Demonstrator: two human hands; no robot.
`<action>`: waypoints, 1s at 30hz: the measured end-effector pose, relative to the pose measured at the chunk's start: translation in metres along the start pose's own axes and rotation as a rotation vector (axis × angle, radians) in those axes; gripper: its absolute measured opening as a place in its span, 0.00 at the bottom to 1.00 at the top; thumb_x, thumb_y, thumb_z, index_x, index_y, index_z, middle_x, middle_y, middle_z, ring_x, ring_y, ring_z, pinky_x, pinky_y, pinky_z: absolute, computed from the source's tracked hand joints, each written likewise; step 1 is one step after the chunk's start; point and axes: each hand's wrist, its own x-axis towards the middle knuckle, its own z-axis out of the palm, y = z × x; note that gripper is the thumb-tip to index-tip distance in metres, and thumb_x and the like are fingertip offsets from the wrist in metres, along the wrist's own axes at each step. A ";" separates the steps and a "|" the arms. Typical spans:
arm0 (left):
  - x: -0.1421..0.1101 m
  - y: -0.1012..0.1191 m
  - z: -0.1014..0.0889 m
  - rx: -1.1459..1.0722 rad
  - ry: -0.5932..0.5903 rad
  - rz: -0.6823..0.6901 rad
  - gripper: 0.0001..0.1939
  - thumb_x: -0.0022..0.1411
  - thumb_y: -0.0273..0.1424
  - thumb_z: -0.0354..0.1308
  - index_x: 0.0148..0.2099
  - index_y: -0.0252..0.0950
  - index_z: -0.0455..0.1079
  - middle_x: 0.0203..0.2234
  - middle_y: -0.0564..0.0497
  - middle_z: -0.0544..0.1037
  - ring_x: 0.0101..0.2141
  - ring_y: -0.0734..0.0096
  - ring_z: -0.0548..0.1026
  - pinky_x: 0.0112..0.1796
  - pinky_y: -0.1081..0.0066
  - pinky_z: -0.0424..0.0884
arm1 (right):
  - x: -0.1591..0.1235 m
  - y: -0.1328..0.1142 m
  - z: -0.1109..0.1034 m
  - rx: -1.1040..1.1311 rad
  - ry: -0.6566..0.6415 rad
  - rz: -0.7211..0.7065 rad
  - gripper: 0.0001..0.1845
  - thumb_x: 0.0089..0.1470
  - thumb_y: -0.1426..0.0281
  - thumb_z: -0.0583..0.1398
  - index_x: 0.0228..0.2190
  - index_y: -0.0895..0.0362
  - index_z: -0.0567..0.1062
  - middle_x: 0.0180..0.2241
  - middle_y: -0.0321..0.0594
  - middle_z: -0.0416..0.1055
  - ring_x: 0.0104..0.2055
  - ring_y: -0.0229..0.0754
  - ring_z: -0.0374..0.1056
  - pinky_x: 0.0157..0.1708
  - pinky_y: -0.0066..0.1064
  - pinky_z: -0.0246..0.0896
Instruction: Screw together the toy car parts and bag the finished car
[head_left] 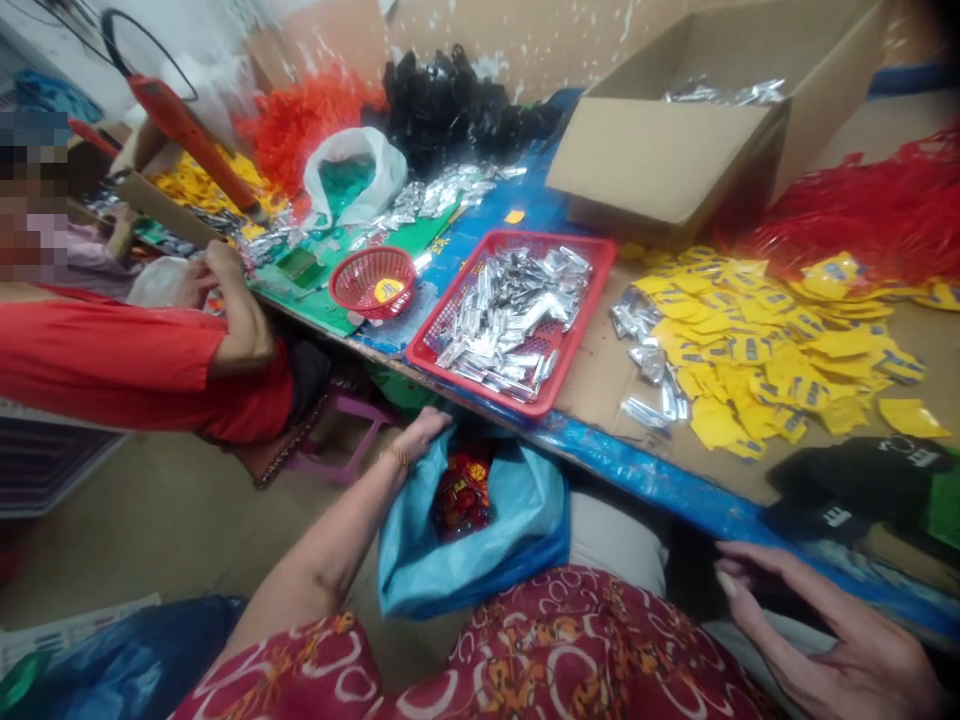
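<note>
My left hand point(422, 432) is closed on the rim of a blue plastic bag point(517, 540), which hangs below the table edge in front of my lap. Small red and amber shiny pieces point(463, 492) lie inside the bag. At the lower right, my right hand point(829, 630) hovers near the table's edge, thumb and fingers apart with nothing between them. Just above the bag, a red plastic tray point(551, 400) holds a heap of silver foil-like pieces point(514, 310). A dark cloth-like item with white marks point(855, 485) lies on the table beyond my right hand.
Yellow printed packets point(780, 350) are piled on the right, before red strands point(877, 215) and an open cardboard box point(637, 150). A small red basket point(373, 285) and a white bag of green pieces point(352, 180) stand left. A co-worker in a red top point(150, 350) sits there.
</note>
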 end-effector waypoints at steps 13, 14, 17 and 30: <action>-0.002 -0.069 -0.035 -0.842 0.267 -0.378 0.16 0.66 0.37 0.57 0.51 0.33 0.69 0.44 0.46 0.75 0.37 0.67 0.76 0.35 0.65 0.76 | 0.007 -0.009 -0.003 0.131 -0.063 -0.056 0.09 0.57 0.65 0.59 0.40 0.53 0.74 0.33 0.35 0.78 0.31 0.35 0.76 0.32 0.17 0.71; 0.004 -0.069 -0.039 -0.810 0.271 -0.379 0.16 0.66 0.37 0.57 0.51 0.33 0.69 0.44 0.46 0.75 0.37 0.67 0.76 0.35 0.65 0.76 | 0.005 -0.007 -0.002 0.124 -0.039 -0.050 0.09 0.57 0.65 0.59 0.40 0.53 0.74 0.32 0.35 0.78 0.30 0.35 0.76 0.31 0.17 0.70; 0.011 -0.067 -0.049 -0.673 0.233 -0.338 0.15 0.66 0.38 0.57 0.49 0.32 0.70 0.42 0.47 0.76 0.37 0.66 0.76 0.36 0.64 0.76 | 0.000 -0.005 0.002 0.146 -0.030 -0.012 0.10 0.57 0.64 0.59 0.39 0.54 0.74 0.32 0.35 0.77 0.30 0.35 0.76 0.30 0.18 0.70; -0.067 0.037 -0.109 -0.210 0.305 0.384 0.20 0.56 0.43 0.58 0.51 0.46 0.74 0.40 0.49 0.82 0.39 0.56 0.79 0.43 0.62 0.75 | -0.006 -0.020 0.007 0.493 -0.096 0.184 0.09 0.54 0.71 0.57 0.36 0.58 0.75 0.29 0.39 0.76 0.30 0.37 0.74 0.32 0.22 0.70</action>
